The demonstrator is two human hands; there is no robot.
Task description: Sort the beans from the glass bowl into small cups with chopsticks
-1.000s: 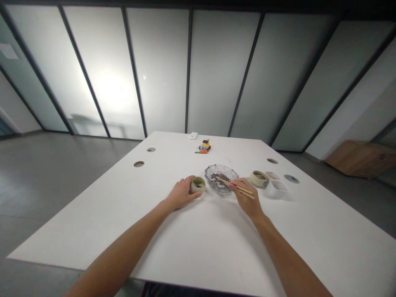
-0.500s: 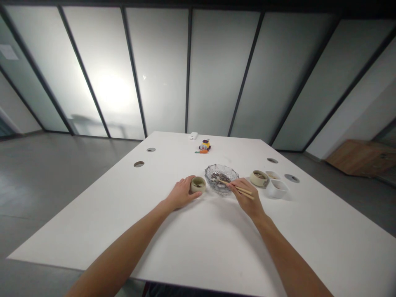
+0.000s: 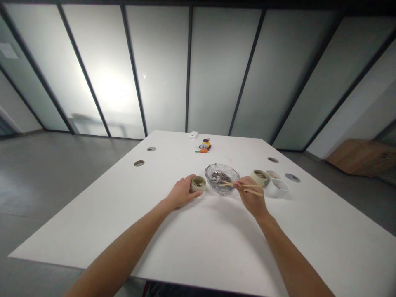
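My left hand (image 3: 181, 193) wraps round a small beige cup (image 3: 198, 183) that stands on the white table (image 3: 198, 231). Just right of the cup sits a clear glass bowl (image 3: 221, 177) holding small dark pieces. My right hand (image 3: 251, 197) grips a pair of wooden chopsticks (image 3: 244, 187), held nearly level, with their tips inside the glass bowl among the dark pieces.
A second beige cup (image 3: 259, 177) and two small white dishes (image 3: 278, 187) stand right of my right hand. A small yellow toy (image 3: 204, 144), an orange piece and a white box (image 3: 193, 135) lie at the far edge. Round cable holes (image 3: 139, 163) dot the table.
My right hand has shifted slightly right and turned the chopsticks flatter, their tips still in the glass bowl. My left hand and the cup stayed put.
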